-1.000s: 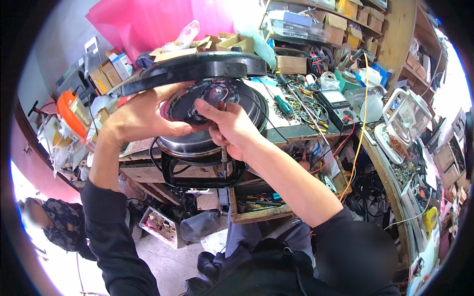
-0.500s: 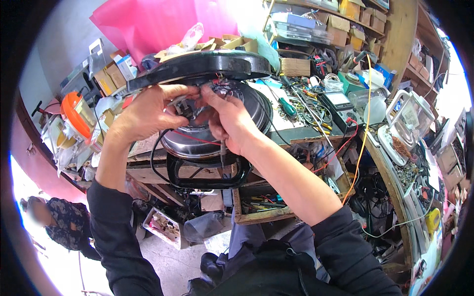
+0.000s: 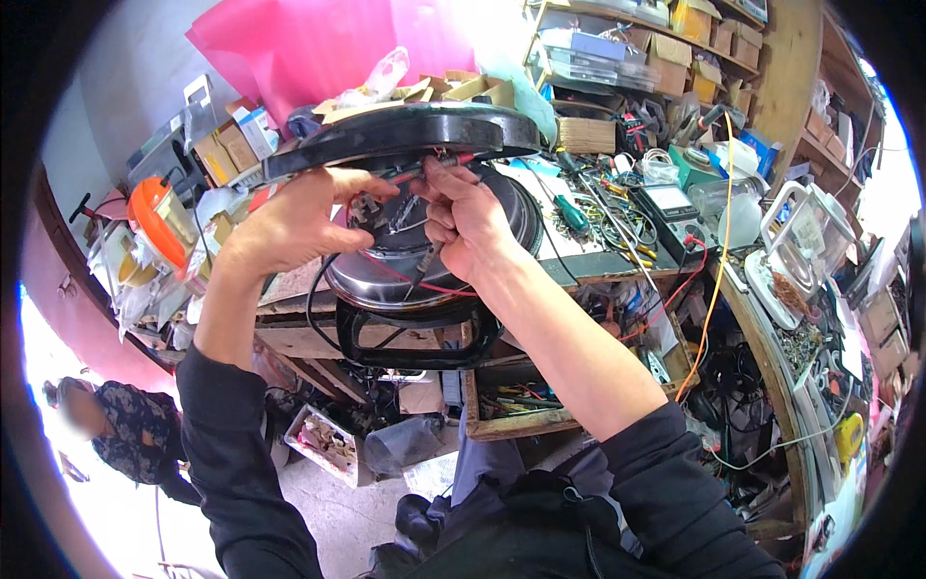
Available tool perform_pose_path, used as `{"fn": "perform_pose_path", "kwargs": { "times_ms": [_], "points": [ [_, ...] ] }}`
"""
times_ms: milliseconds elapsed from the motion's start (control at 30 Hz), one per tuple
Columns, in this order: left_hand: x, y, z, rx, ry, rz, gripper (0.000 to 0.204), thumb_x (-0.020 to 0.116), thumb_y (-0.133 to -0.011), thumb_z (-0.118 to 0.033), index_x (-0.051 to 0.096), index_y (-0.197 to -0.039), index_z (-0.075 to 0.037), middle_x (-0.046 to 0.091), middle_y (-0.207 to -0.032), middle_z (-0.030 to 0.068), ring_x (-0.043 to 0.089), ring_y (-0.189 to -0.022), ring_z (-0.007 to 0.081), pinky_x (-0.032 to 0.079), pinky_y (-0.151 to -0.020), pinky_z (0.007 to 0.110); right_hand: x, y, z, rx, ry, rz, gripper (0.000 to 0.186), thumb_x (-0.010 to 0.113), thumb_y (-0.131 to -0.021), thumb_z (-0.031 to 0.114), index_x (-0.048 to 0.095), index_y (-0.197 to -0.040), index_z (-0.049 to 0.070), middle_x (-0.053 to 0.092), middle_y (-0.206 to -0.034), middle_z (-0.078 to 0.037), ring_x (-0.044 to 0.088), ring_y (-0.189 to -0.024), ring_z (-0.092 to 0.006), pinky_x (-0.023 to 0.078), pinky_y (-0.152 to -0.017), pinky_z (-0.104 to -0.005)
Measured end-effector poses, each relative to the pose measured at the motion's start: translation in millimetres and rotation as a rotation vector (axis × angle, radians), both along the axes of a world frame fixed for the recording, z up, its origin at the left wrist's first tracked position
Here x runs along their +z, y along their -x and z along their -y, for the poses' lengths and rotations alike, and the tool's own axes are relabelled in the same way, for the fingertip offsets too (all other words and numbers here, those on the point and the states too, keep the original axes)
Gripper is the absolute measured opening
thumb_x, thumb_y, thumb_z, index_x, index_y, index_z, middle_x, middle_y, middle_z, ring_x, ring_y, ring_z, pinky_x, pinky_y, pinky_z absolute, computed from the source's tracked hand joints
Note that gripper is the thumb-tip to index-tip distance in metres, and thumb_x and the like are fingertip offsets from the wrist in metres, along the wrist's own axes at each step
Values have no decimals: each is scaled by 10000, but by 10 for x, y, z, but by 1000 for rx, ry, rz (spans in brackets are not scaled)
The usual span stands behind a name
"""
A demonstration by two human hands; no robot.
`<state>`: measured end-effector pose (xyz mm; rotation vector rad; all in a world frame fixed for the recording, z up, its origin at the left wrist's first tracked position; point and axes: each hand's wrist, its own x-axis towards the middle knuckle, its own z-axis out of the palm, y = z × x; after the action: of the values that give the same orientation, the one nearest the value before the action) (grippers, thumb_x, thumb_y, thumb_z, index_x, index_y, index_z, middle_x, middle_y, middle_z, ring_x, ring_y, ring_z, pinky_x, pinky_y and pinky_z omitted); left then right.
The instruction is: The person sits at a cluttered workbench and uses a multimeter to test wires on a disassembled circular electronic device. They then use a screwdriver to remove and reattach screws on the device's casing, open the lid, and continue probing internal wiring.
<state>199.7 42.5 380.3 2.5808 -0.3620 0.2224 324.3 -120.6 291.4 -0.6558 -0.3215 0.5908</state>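
A round black appliance [image 3: 386,283], hinged like an electric griddle, lies on the bench edge with its front handle [image 3: 415,359] toward me. Its round black upper half [image 3: 338,141] is tilted up behind my hands. My left hand [image 3: 289,220] curls over the left side, with a small part with metal terminals [image 3: 365,208] between thumb and fingers. My right hand [image 3: 465,214] pinches a red-sleeved wire [image 3: 407,176] under the raised half. A slim screwdriver-like tool [image 3: 424,262] is tucked in its lower fingers, tip down. A thin red wire [image 3: 386,268] runs across the appliance.
A green-handled screwdriver [image 3: 571,214] lies right of the appliance among scattered tools. Beyond it is a meter [image 3: 667,205] with a red lead. An orange cord [image 3: 716,280] hangs over the bench edge. Below is a drawer [image 3: 521,423] of tools. Another person [image 3: 140,434] is at lower left.
My right hand has shifted slightly up and right, away from my left, stretching the red-sleeved wire between them. The slim tool now slants. The left hand keeps its grip; the whole view has shifted slightly.
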Motion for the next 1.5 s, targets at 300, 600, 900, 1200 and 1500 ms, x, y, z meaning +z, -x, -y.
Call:
{"fn": "perform_pose_path", "kwargs": {
  "times_ms": [300,600,900,1200,1500],
  "points": [
    [-77,-56,-97,15,-150,147,426,728,-814,-19,637,-1225,49,692,-1182,107,648,-1103,181,511,-984,344,-60,22,88,-129,98,21,211,534,-1093,258,591,-985,86,676,-799,-53,368,-462,-69,249,-425,-252],
    [-51,-36,-49,129,-46,43,422,745,-838,-119,674,-1242,-19,704,-885,153,692,-800,215,540,-738,359,16,446,541,12,464,595,308,633,-1022,326,753,-977,45,564,-606,10,450,-475,-36,289,-451,-227],
    [23,11,27,134,74,-50,426,726,-908,-78,650,-1320,-1,740,-1045,147,705,-941,188,554,-847,331,318,554,579,62,687,856,305,638,-1012,325,775,-1012,53,564,-624,22,480,-540,-41,346,-505,-238],
    [-40,-35,-72,82,-18,47,412,730,-896,-136,671,-1291,-38,712,-973,132,669,-889,174,534,-811,342,696,452,725,-41,1137,1320,419,624,-948,439,763,-1127,87,731,-957,-208,710,-935,-344,539,-873,-414],
    [-19,-20,2,95,-7,17,372,707,-928,-167,676,-1270,-26,700,-972,141,657,-895,191,516,-838,331,457,216,645,-283,1041,1438,337,698,-925,395,790,-1027,88,710,-820,-151,664,-758,-301,529,-731,-389]
  ]
}}
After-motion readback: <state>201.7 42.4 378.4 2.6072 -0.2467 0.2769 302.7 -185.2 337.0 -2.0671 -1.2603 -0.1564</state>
